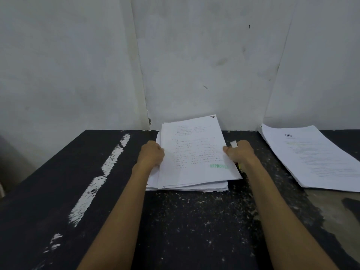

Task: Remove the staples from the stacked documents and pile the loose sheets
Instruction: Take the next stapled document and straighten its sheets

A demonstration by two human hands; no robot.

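Both our forearms reach straight ahead over the desk [58, 172]. Our left hand [151, 155], fingers curled, has its grip clamped on the left edge of the top document [192, 152]. Our right hand [242, 152] pinches the right edge. The document lies on the centre stack [194, 187] by the wall, and another pile [311, 156] lies well to the right.
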